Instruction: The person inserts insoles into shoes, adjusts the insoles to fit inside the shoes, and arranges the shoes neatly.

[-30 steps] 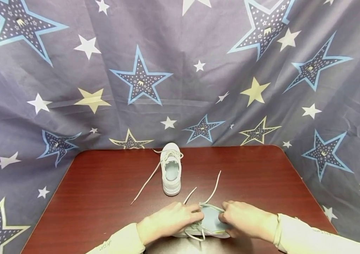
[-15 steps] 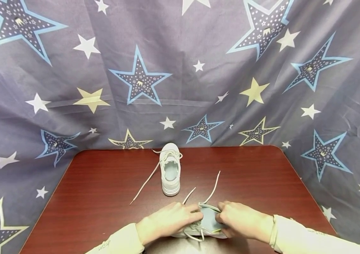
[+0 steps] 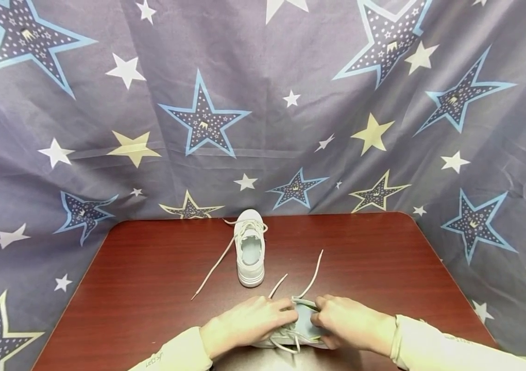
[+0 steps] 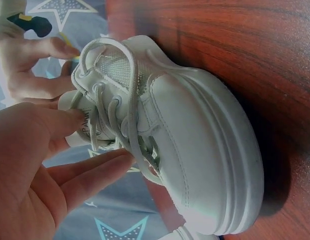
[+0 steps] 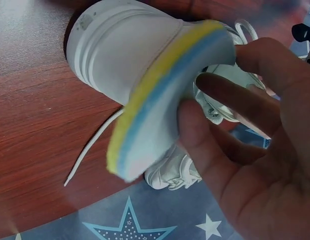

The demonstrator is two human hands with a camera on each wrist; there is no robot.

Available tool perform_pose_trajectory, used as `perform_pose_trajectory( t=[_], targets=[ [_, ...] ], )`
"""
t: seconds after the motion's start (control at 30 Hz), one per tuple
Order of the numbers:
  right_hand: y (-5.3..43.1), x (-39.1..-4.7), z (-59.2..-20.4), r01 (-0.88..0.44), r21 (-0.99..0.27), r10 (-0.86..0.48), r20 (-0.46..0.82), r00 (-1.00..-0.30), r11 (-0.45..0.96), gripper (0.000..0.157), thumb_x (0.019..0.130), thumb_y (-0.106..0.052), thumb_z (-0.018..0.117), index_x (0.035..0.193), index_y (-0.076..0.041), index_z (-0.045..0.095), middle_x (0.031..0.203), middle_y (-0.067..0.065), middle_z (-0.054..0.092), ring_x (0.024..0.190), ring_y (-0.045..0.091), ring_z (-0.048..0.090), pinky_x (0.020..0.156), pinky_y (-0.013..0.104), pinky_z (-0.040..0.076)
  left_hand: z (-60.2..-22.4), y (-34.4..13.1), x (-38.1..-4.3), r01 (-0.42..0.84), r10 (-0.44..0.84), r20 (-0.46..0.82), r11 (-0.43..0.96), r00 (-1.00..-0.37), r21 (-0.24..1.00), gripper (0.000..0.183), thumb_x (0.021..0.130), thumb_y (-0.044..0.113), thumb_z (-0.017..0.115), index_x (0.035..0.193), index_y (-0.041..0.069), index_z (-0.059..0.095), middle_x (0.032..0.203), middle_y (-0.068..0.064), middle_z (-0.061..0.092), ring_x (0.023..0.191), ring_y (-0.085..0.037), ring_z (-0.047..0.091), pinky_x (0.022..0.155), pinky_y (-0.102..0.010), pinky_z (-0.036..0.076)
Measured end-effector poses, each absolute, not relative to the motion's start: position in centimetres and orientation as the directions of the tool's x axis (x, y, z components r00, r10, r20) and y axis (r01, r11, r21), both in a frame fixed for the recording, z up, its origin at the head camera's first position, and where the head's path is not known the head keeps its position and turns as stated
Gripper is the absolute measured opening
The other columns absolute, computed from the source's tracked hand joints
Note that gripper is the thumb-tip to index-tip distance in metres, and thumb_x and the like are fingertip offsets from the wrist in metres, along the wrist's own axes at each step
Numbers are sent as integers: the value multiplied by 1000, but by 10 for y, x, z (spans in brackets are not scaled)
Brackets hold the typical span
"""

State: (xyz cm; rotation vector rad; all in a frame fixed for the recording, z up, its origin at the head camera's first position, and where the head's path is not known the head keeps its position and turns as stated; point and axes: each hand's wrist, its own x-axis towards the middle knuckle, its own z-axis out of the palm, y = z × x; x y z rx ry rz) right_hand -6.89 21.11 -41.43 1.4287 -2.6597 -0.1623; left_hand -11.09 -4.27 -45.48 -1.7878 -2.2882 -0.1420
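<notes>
pinching one shoe (image 4: 195,135) by its tongue (image 4: 86,125), the left hand (image 3: 253,320) faces the right hand (image 3: 351,322), which grips an insole (image 5: 162,112). another shoe (image 3: 250,265) stands near the counter's (image 3: 151,268) far edge.

Wood-grained, reddish-brown surface (image 3: 151,257) with rounded far corners. At its far edge, slightly left of centre, a white lace-up shoe (image 3: 250,250) stands upright on its sole, toe toward the backdrop, pale lining visible within; one loose lace (image 3: 208,276) trails obliquely to the left. Behind: a creased grey-violet cloth (image 3: 263,134), printed with dotted, blue-outlined stars (image 3: 204,121), yellow-outlined dark stars (image 3: 380,192), and plain white (image 3: 125,70) and yellow stars (image 3: 372,133).
</notes>
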Motion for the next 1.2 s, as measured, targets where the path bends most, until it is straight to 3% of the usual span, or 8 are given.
perform_pose_trajectory(
  t=[0.43,0.83,1.2],
  targets=[
    [219,-65,-405,-732,78,-732,-38,-680,677,48,66,-42,94,98,-17,68,81,-4,51,69,12,54,59,28,50,-454,-45,-111,967,945,234,248,-228,-58,25,86,16,75,105,21,60,104,6,62,69,-12,65,56,-25,49],
    [226,-64,-402,-724,85,-720,-77,-689,684,48,63,-46,94,93,-21,66,76,-4,54,64,13,56,56,30,49,-454,-45,-113,967,948,219,250,-232,-54,23,87,17,74,104,22,60,103,7,62,67,-10,62,54,-23,46],
    [227,-65,-408,-782,116,-789,52,-612,613,34,63,-35,94,81,-22,67,76,-6,44,67,11,50,58,23,46,-456,-45,-113,969,948,226,241,-224,-49,23,87,17,74,105,21,60,103,7,62,67,-10,63,54,-23,46]
  ],
)
